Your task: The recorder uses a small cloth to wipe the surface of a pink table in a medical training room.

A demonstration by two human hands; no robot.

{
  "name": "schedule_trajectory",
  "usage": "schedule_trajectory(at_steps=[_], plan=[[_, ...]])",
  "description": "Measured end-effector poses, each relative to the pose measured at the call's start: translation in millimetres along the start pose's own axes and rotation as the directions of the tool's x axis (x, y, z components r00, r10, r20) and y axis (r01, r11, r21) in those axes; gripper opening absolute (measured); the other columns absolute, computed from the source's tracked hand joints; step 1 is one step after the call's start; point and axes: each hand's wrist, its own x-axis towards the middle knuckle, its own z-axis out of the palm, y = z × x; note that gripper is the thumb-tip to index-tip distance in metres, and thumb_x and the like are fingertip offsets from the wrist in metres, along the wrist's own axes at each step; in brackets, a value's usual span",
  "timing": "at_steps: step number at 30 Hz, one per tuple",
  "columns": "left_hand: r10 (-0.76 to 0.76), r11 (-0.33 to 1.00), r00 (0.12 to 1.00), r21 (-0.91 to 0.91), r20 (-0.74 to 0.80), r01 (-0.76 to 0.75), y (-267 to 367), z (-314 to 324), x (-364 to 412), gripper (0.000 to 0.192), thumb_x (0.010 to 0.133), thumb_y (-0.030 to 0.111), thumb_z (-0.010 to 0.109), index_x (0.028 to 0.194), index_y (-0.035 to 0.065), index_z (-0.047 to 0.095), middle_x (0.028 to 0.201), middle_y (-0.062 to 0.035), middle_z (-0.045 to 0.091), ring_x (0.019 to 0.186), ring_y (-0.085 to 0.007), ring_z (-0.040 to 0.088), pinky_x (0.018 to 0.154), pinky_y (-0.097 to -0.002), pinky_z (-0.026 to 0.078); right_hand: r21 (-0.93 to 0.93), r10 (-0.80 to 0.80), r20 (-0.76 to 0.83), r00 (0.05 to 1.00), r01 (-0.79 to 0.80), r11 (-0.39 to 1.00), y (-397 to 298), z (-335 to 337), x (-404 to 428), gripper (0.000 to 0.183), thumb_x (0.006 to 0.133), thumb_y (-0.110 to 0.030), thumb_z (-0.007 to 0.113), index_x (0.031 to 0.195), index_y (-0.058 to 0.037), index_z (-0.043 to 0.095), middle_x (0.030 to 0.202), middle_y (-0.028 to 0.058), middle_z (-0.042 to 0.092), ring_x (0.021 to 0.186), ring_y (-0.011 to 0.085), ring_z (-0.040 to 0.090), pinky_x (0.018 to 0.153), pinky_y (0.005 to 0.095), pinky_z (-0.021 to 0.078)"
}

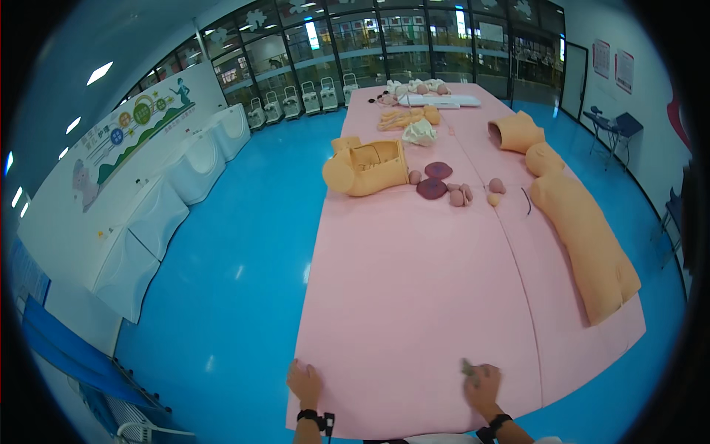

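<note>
My left hand (304, 383) rests at the left edge of a long table covered in pink sheeting (410, 277), its fingers partly curled. No object shows in it, though the palm side is hidden. Low over the sheeting near the front, my right hand (483, 384) grips a small, crumpled grey-green cloth or wad (467, 367). Blur hides the exact kind of this piece. Both wrists wear black bands. Along the table's right side lies a tan training manikin torso (588, 244), nearest to my right hand among the larger things.
Farther back stand an open-bellied birthing manikin (366, 169), two dark red placenta models (431, 188), small fetus models (459, 195), a hollow tan model part (516, 132), crumpled white cloth (420, 133) and a white infant scale (439, 101). White basins (194, 166) line the left wall beyond blue floor.
</note>
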Motion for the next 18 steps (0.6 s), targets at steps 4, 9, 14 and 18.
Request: schedule_trajectory(at_steps=[4,9,14,18], plan=[[-0.13,0.988,0.982,0.096,0.137,0.118,-41,-41,-43,0.055,0.095,0.034,0.062,0.14,0.003,0.052,0.125,-0.0185,0.063,0.116,-0.0396,0.059,0.101,-0.0527,0.042,-0.164,0.404,-0.369,0.837,-0.486,0.858,93,-49,-24,0.029,0.085,-0.009,0.063,0.113,-0.0025,0.063,0.119,0.0212,0.056,0.107,0.0416,0.053,0.093,0.0539,0.0426],[-0.111,0.994,0.993,0.0,0.05,0.111,-107,-77,-126,0.066,0.098,0.044,0.056,0.142,-0.0041,0.049,0.125,-0.0331,0.061,0.114,-0.0492,0.06,0.103,-0.0576,0.043,-0.321,0.552,-0.368,0.748,-0.659,0.68,141,-16,34,0.03,0.088,-0.018,0.066,0.113,-0.0028,0.058,0.122,0.0172,0.055,0.111,0.0394,0.055,0.089,0.0539,0.0474],[-0.404,0.788,0.706,-0.172,0.582,0.592,-194,-99,-249,0.066,0.1,0.037,0.059,0.149,-0.0053,0.043,0.113,-0.0321,0.07,0.104,-0.0421,0.068,0.094,-0.0472,0.053,-0.315,0.458,-0.231,0.859,-0.511,0.8,48,94,166,0.04,0.089,-0.023,0.069,0.12,-0.0046,0.054,0.124,0.014,0.054,0.112,0.037,0.056,0.089,0.0519,0.0484],[-0.469,0.761,0.69,-0.144,0.551,0.633,-172,-116,-320,0.068,0.098,0.039,0.064,0.151,0.001,0.044,0.112,-0.0278,0.071,0.102,-0.0374,0.068,0.094,-0.0455,0.053,-0.234,0.252,0.022,0.967,-0.24,0.942,-94,145,207,0.039,0.088,-0.026,0.07,0.12,-0.0066,0.058,0.124,0.0131,0.056,0.114,0.0352,0.055,0.091,0.0484,0.0472]])
